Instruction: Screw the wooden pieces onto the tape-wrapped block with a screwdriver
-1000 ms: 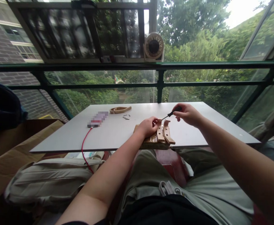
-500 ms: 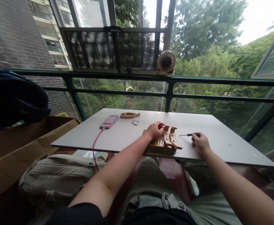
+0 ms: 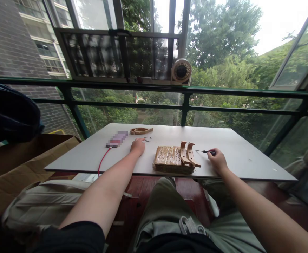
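Observation:
My right hand [image 3: 218, 161] is closed around a thin screwdriver [image 3: 202, 151] with a black handle; its shaft points left, just above or on the table. To the left of its tip, two curved wooden pieces with drilled holes, one [image 3: 184, 156] beside the other [image 3: 191, 154], rest on the right end of a brown block [image 3: 168, 156] that looks wrapped in clear film. My left hand [image 3: 138, 146] is low over the table at several small dark screws [image 3: 148, 140]. Its fingertips are mostly hidden, so whether they pinch a screw is unclear.
A looped wooden piece [image 3: 141, 130] lies behind the screws. Left of it is a blurred-out phone-like device [image 3: 117, 139] with a red cable [image 3: 103, 160]. The white table [image 3: 243, 154] stands against a green railing [image 3: 154, 104]. A cardboard box [image 3: 38, 158] and a pale bag [image 3: 38, 203] sit left.
My left hand has left the wooden pieces on the block and moved left to the screws. My right hand keeps hold of the screwdriver. The camera view has turned slightly right.

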Motion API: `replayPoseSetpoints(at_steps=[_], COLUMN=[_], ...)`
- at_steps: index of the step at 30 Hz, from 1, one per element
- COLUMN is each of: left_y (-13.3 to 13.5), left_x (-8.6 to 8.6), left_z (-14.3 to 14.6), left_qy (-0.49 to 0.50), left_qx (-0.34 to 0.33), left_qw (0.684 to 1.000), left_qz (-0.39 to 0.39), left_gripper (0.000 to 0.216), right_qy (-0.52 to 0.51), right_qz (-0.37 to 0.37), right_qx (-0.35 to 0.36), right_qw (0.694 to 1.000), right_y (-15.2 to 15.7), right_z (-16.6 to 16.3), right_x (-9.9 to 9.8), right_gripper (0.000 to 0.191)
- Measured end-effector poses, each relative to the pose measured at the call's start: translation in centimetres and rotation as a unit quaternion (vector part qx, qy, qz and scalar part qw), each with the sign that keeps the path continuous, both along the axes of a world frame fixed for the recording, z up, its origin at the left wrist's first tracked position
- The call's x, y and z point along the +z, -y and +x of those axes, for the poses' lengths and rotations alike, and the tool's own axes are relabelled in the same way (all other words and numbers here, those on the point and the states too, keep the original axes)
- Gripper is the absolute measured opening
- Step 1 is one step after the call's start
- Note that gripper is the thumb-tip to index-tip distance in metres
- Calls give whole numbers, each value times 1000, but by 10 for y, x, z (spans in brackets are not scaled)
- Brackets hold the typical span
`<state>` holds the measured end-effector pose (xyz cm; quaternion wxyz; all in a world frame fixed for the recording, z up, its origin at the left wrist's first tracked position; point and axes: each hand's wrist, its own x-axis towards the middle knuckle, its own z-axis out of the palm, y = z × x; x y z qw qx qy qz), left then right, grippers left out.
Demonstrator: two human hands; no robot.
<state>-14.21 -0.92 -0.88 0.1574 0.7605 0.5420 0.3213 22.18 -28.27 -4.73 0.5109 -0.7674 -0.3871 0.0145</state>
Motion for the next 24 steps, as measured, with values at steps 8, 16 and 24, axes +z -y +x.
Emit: replayPoseSetpoints(at_steps=[8,16,24], left_y=[-4,1,13], left_x=[-10,-12,-2], left_z=[8,9,13], left_qy=[-113,-144,-110], left_qx=[-14,-4,-18], left_qw=[993,988,992], left_qz=[31,63,65], left_gripper=[35,27,23], right_qy=[16,18,22], right_qz=[-5,-1,1], right_qx=[-6,-6,-6], right_qw=[1000,1000,1000], right_y=[2,4,5], right_z=[-1,-2,-3], right_x=[0,1,3], right_gripper=[26,26,25])
